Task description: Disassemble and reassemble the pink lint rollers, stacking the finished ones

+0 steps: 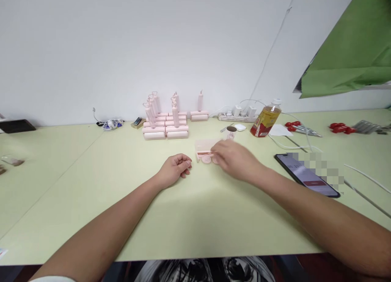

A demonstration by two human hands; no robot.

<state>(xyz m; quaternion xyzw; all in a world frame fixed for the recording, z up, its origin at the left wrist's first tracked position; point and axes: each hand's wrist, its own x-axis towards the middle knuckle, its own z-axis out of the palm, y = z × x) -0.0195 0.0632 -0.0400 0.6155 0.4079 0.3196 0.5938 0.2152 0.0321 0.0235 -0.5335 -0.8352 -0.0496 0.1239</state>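
In the head view a small pink case lies on the table with its clear lid raised at the back. Round pale-pink pieces show at its front edge. My right hand reaches over the case's right half, fingers bent and pressed together, slightly blurred. Whatever its fingertips pinch is hidden. Just left of the case, my left hand rests on the table with curled fingers and nothing visible in them. Behind my right hand stands a small round container with a dark top.
Pink boxes with upright pink tubes stand in rows by the wall. A power strip, a tilted-looking drink bottle, red-handled tools and a phone are to the right. A coiled cable lies back left.
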